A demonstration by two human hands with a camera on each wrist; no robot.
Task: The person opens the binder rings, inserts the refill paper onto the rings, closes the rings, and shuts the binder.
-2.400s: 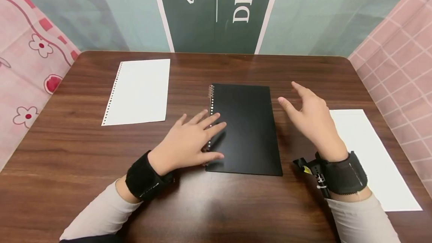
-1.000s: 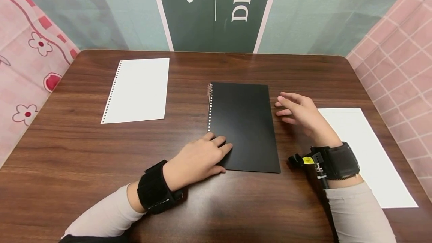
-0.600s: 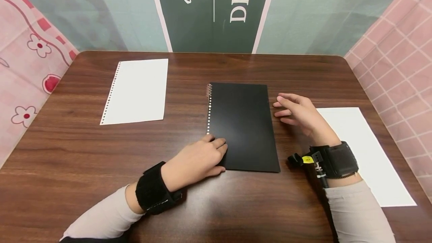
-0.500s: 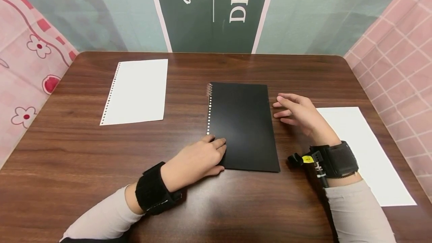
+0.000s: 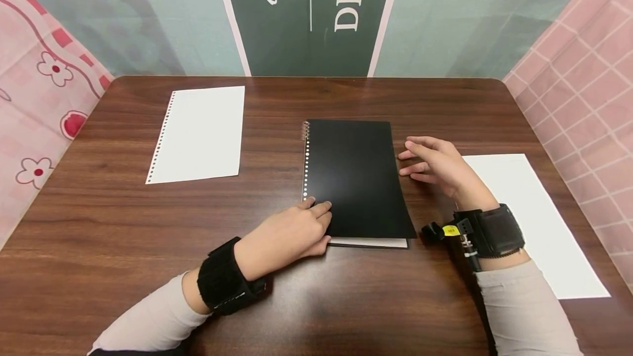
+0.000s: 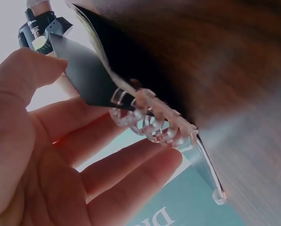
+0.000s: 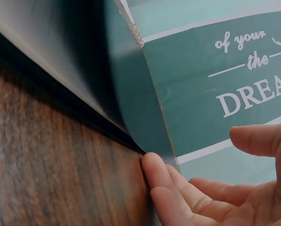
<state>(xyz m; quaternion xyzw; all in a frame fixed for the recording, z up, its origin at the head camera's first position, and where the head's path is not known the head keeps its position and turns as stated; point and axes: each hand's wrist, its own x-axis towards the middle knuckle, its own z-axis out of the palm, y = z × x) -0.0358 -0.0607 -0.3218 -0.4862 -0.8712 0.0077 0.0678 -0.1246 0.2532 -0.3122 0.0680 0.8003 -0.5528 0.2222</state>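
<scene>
A black ring-bound notebook point(image 5: 353, 174) lies mid-table, a row of holes along its left side. Its front cover bows up at the lower right, baring white pages point(image 5: 373, 242) along the near edge. My left hand point(image 5: 287, 238) rests over the lower left corner; in the left wrist view its fingers point(image 6: 124, 176) lie loosely by clear binding rings point(image 6: 154, 125), thumb apart. At the notebook's right edge is my right hand point(image 5: 442, 172). The right wrist view shows one of its fingertips point(image 7: 154, 165) right at the cover's edge, thumb held away.
A white sheet with punched holes point(image 5: 198, 136) lies at the left on the brown table point(image 5: 277, 109). Another white sheet point(image 5: 534, 218) is at the right, partly under the right forearm. A green printed cloth point(image 5: 306, 21) hangs behind the table.
The left hand has moved nearer along the notebook's left edge. The right hand has come down to the right edge. The cover, flat before, now lifts at its lower right.
</scene>
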